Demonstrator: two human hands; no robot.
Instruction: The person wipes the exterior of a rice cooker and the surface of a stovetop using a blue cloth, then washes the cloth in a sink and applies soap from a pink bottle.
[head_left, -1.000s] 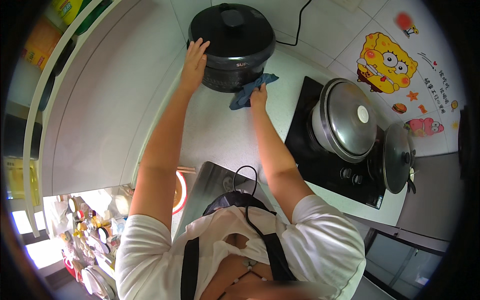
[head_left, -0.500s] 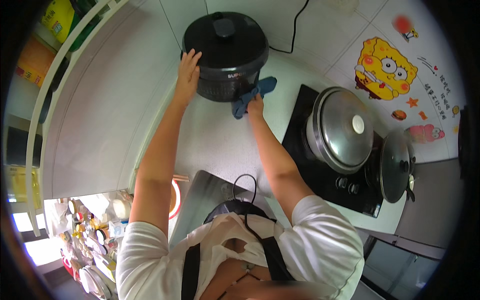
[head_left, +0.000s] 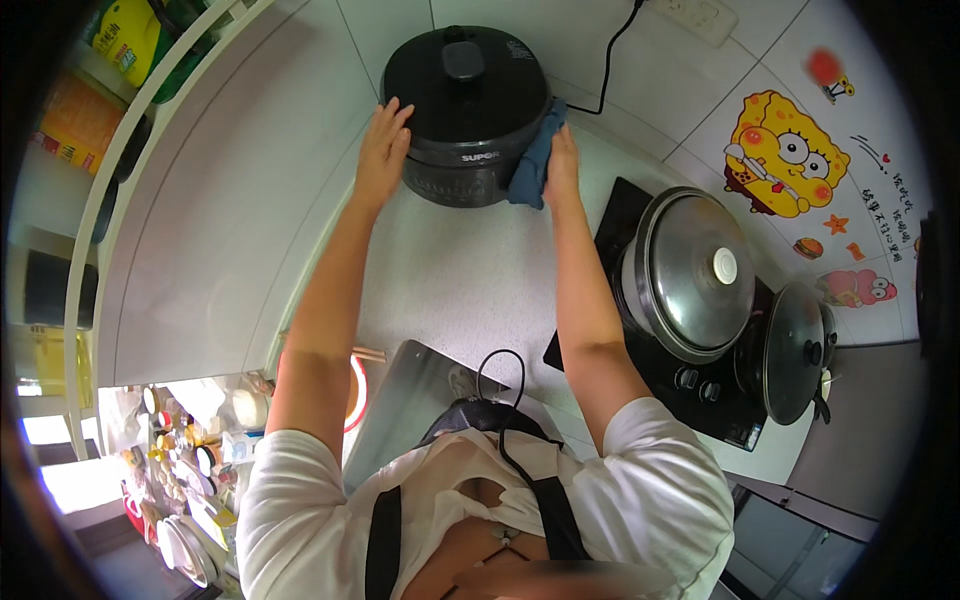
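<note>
Pale worktop (head_left: 455, 275), black cooker (head_left: 466, 118) in its far left corner. Right hand (head_left: 563, 165) shifted blue cloth (head_left: 533, 165) from cooker's front to right side, clench unclear; left hand (head_left: 385, 150) loose against left side. Both sides now covered.

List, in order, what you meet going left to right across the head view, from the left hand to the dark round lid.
Left hand's fingers, black cooker, blue cloth, right hand's fingers, pot with silver lid, dark round lid.
</note>
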